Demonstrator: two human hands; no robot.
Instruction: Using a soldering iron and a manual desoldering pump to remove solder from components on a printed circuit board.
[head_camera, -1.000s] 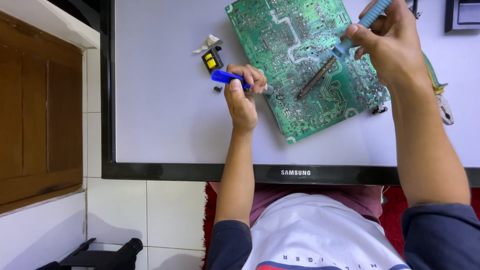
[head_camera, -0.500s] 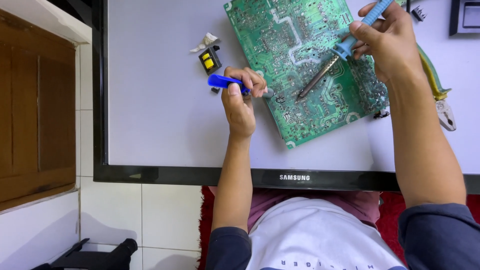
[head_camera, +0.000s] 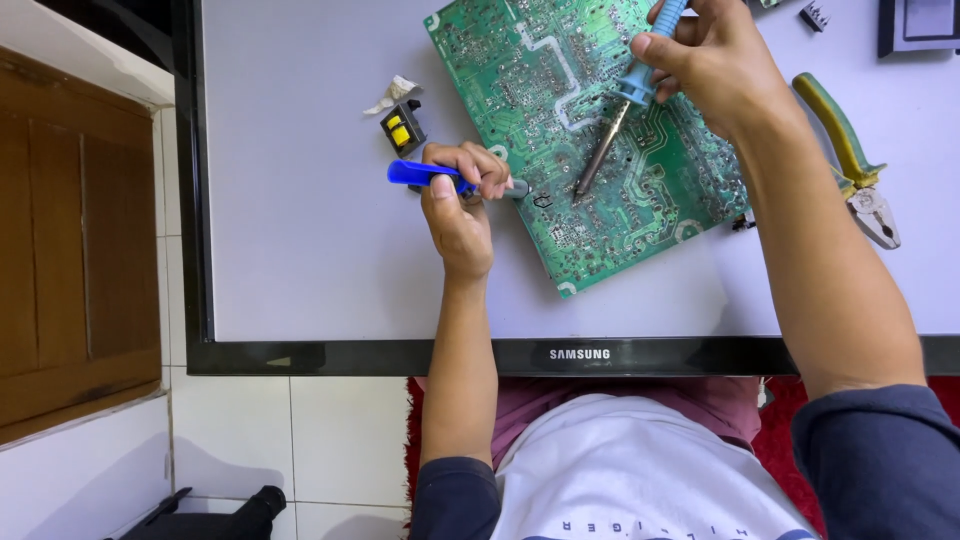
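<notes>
While 2 hands grip 1 blue pump (head_camera: 425, 174) and 1 soldering iron (head_camera: 618, 115), 1 circuit board (head_camera: 520, 70) lies beneath.

home repair spot, improvised, not a fitted workshop. work surface is a flat screen panel (head_camera: 300, 250) with a black bezel laid face up, used as a table. on it: green circuit board (head_camera: 590, 150), soldering iron (head_camera: 625, 110), green-handled pliers (head_camera: 850, 160), a small black and yellow component (head_camera: 402, 128), loose parts at the far edge. surroundings are domestic: white floor tiles (head_camera: 240, 440), a brown wooden panelled door or cabinet (head_camera: 70, 250) at the left, a red rug (head_camera: 790, 430) under the seated person. no bench, no racks in view.
</notes>
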